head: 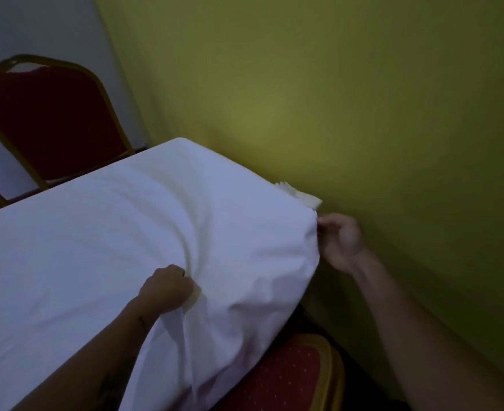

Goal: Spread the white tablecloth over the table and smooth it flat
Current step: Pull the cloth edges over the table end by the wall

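Observation:
The white tablecloth (102,226) covers the table and hangs over its near right corner in loose folds. My left hand (166,287) is fisted around a bunch of the cloth near that corner, and creases fan out from the grip. At the cloth's right edge, close to the wall, my right hand (341,240) pinches the fabric with its fingertips. The table itself is hidden under the cloth.
A yellow-green wall (333,99) runs close along the table's right side. A red chair with a gold frame (46,114) stands behind the table's far edge. Another red chair seat (292,375) sits below the near corner. A pale scrap (301,195) pokes out by the wall.

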{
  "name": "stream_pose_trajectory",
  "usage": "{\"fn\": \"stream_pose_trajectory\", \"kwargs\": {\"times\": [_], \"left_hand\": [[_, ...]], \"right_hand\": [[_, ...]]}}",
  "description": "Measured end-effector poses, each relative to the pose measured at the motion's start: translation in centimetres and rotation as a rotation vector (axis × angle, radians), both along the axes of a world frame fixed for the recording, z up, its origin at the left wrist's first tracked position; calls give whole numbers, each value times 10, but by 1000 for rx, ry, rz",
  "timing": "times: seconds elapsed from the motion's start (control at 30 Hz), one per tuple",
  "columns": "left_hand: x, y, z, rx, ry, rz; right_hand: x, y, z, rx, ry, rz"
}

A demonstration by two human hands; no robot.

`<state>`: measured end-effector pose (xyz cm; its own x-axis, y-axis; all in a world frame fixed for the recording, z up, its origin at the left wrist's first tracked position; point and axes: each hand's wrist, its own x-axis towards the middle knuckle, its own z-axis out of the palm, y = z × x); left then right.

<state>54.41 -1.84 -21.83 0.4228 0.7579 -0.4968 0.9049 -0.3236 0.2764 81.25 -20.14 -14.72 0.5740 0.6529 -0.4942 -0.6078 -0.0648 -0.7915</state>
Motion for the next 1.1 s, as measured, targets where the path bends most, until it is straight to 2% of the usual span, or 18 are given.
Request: {"fn": "stream_pose_trajectory", "kwargs": {"times": [0.1,0.33,0.43,0.5,0.6,0.83,0.9,0.93,1.07,1.1], "left_hand": [[5,2,0,-9,28,-46],[5,6,2,-46,43,-76],[4,5,2,-47,38,-84],[3,6,1,-49,35,-82],[2,6,-1,-52,28,-82],[4,3,0,-33,35,-108],[4,3,0,-44,38,-110],[3,3,1,-44,42,-112],[1,2,2,-39,50,-116],[1,1,3,-37,52,-124]], "right_hand": [[-12,10,10,119,97,130],[-31,33,-1,111,72,395],[-30,37,3,47,6,393],[-24,37,6,-27,-12,288],[-3,24,2,21,33,182],[-16,12,2,15,65,499],[-37,19,-5,-84,-45,634],[-49,25,-9,-165,-172,710],[-80,47,-29,-511,-963,889],[-84,49,-33,-592,-1077,879]]}}
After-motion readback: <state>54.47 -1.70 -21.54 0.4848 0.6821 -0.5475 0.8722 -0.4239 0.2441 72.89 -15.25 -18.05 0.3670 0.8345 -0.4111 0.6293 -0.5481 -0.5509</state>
